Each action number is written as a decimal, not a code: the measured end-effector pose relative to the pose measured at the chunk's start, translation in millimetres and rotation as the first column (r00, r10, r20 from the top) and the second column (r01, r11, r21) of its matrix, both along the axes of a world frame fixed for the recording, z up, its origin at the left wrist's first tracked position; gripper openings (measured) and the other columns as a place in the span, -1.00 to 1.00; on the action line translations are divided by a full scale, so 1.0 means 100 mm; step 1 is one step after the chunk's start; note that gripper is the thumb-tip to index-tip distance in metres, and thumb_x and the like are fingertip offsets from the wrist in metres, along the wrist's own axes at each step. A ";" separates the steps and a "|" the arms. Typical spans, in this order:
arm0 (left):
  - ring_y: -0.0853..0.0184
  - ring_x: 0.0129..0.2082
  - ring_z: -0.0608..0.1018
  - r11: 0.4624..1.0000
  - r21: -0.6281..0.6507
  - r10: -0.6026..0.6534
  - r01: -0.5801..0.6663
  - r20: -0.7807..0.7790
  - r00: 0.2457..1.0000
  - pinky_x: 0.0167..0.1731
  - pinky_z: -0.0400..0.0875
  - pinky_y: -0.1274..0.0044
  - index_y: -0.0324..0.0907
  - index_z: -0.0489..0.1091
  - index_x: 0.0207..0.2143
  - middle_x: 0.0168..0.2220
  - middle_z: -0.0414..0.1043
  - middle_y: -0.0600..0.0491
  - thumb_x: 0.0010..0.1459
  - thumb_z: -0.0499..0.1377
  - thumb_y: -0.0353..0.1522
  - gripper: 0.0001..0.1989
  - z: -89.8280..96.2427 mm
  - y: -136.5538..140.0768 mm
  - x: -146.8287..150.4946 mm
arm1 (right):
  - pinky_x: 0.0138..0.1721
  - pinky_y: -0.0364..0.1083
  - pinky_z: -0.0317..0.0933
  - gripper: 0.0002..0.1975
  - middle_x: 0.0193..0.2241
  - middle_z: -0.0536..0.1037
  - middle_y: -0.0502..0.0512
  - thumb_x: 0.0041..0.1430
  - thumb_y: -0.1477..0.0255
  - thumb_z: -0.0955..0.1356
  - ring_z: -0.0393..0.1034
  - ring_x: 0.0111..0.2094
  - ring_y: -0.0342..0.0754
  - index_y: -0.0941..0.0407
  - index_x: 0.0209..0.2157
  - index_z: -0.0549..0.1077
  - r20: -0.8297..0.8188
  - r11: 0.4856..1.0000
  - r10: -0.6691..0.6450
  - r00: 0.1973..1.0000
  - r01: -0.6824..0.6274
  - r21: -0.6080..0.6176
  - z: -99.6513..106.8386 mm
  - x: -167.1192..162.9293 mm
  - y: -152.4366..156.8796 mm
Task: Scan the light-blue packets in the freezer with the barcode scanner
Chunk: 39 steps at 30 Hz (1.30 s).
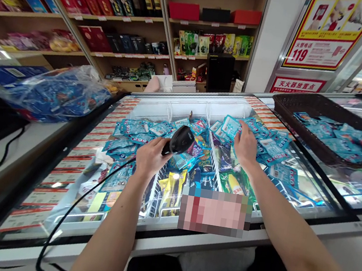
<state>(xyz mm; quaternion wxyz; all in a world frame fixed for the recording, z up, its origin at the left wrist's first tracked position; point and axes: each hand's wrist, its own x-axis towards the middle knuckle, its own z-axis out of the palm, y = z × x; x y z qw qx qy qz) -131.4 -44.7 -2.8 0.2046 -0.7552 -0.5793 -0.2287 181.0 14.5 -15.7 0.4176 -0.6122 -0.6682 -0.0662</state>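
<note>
My left hand (150, 156) is wrapped round the handle of a black barcode scanner (182, 139), whose head points away over the freezer. A black cable runs from the scanner down to the left. With its fingers closed on the edge of a light blue snack packet (230, 127), my right hand (246, 145) is over the right-hand pile. The packet's pale label side faces up. More blue packets (273, 149) lie heaped beside that hand, and another heap of blue packets (130, 129) spreads left of the scanner.
Under the glass top of the chest freezer (164, 238), wire dividers separate ice-cream packs (172, 189). A brown basket (305, 132) with blue packets stands at the right. At the left lies a clear plastic bag (60, 93) of blue packs. Stocked shelves (127, 19) line the back.
</note>
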 end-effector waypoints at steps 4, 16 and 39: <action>0.25 -0.25 0.51 0.998 0.025 0.059 -0.060 0.032 0.998 -0.44 0.18 0.52 -0.10 0.39 -0.10 -0.23 0.50 0.02 0.10 0.10 -0.17 -0.66 0.01 0.01 -0.06 | -0.07 0.15 0.14 -0.58 -0.13 0.38 0.39 0.20 0.41 0.18 0.23 -0.06 0.20 0.28 0.07 0.26 0.094 0.988 -0.152 0.984 0.150 0.032 -0.01 0.12 0.03; 0.25 -0.29 0.50 0.987 0.038 0.153 -0.156 0.074 0.985 -0.46 0.13 0.52 -0.09 0.40 -0.14 -0.26 0.49 0.03 0.07 0.11 -0.12 -0.65 0.03 0.02 -0.11 | 0.02 0.26 -0.07 -0.73 -0.10 0.42 0.25 0.24 0.41 0.18 0.16 -0.05 0.17 0.11 -0.20 0.47 0.328 0.997 0.075 0.942 -0.069 -0.028 0.07 0.02 -0.03; 0.21 -0.29 0.49 0.969 0.041 0.230 -0.245 0.226 0.947 -0.46 0.14 0.51 -0.10 0.39 -0.13 -0.26 0.47 -0.01 0.08 0.10 -0.15 -0.66 0.10 0.04 -0.27 | 0.10 0.11 0.13 -0.45 0.22 0.18 0.12 0.24 0.22 0.22 0.14 0.16 0.09 0.03 0.23 0.10 0.359 0.722 0.691 0.628 -0.632 -0.282 -0.03 -0.90 -0.13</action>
